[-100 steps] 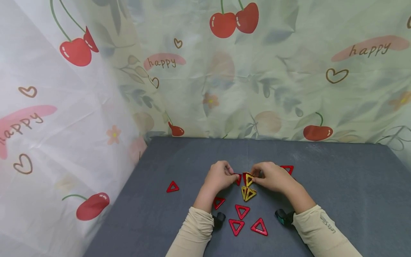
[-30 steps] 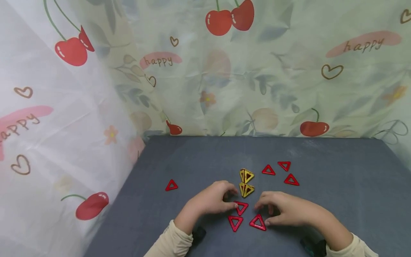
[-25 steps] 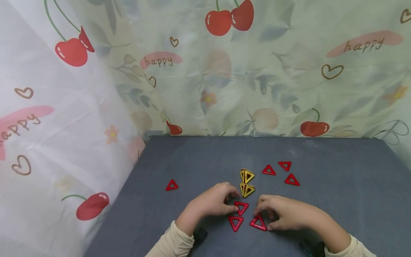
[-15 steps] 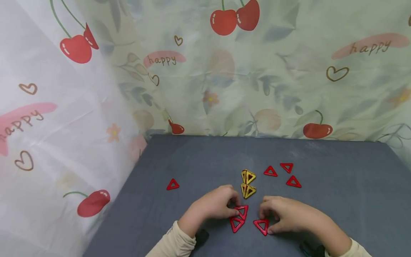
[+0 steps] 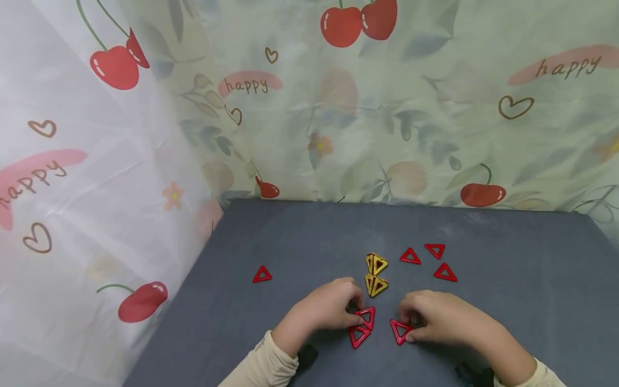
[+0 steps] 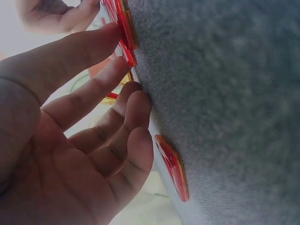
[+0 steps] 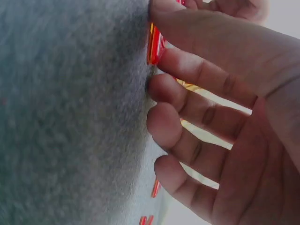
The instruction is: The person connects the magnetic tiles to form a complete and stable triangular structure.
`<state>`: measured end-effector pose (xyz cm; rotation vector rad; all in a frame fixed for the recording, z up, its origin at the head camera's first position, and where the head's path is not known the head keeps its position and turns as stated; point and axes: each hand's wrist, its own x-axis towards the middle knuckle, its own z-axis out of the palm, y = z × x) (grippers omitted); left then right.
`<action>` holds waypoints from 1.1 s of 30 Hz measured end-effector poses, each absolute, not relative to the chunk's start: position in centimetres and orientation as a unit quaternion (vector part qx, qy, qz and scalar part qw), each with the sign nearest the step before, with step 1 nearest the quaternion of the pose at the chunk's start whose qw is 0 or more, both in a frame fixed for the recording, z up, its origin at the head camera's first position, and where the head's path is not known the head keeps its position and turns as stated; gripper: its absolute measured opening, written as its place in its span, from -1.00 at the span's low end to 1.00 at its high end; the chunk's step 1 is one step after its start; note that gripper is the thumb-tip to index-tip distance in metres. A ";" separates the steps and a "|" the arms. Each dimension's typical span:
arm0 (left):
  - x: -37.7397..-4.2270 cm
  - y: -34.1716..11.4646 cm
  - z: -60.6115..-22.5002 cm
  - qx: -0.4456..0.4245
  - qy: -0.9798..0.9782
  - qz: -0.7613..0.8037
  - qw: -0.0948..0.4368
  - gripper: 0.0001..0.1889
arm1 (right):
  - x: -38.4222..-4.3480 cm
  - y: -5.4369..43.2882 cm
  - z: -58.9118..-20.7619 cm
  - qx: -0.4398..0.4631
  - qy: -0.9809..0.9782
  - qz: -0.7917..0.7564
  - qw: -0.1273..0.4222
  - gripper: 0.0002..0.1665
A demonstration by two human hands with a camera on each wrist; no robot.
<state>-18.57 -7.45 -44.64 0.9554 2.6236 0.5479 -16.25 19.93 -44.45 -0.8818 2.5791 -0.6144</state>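
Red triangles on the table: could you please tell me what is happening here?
On a grey table, a person's left hand holds one red triangle, which seems to touch a second triangle. The right hand pinches a third triangle, apart from these. Beyond them sit two gold triangle clusters, with one loose red triangle to the left and three others to the right.

two red triangles (image 5: 367,327) touching; third triangle (image 5: 394,331) near

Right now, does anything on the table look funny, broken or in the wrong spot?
Nothing looks broken or spilled. Just one red triangle sits alone, far left on the table, away from the other red triangles and the yellow pieces, so it looks a bit left out.
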 end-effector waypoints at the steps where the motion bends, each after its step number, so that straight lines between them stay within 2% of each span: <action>1: -18.6 -7.4 -44.6 0.330 0.912 0.192 0.149 -0.86 | -16.2 20.0 -44.5 -0.307 0.913 -0.210 0.165 -0.67; 11: -18.2 -6.8 -44.5 0.322 0.920 0.171 0.144 -0.83 | -15.9 19.1 -44.6 -0.301 0.930 -0.183 0.104 -0.59; 19: -17.6 -6.4 -44.0 0.323 0.920 0.167 0.146 -0.83 | -15.9 18.2 -44.8 -0.330 0.914 -0.205 0.113 -0.73; 33: -17.3 -6.4 -43.8 0.323 0.919 0.166 0.154 -0.83 | -16.0 18.2 -44.9 -0.325 0.919 -0.199 0.104 -0.76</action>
